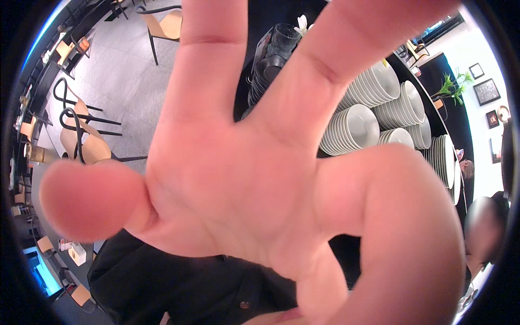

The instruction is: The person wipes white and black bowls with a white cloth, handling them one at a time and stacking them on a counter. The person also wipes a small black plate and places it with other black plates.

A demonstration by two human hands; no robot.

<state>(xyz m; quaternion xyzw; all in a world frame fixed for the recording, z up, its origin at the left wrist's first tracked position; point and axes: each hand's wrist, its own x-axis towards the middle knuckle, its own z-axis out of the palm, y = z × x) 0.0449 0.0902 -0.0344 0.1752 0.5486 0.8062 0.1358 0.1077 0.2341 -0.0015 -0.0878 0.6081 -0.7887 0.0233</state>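
One of my hands (243,183) fills most of the view, very near the camera, its palm turned towards me; I cannot tell whether it is the left or the right. Two fingers stretch apart past the top rim. A third digit bulges towards the camera at the left, and a large blurred one bends down at the right. No object shows in the palm. More skin shows at the bottom, unclear in part. Black clothing (183,280) lies below. Beyond the fingers stand stacks of pale round plates (363,126) and dark bowls (273,69).
Wooden chairs with black frames (91,142) stand on the grey floor at the left. A ribbed glass container (284,36) and a white flower (301,25) are behind the fingers. At the right rim are a person (483,231), a green plant (453,87) and framed pictures (486,91).
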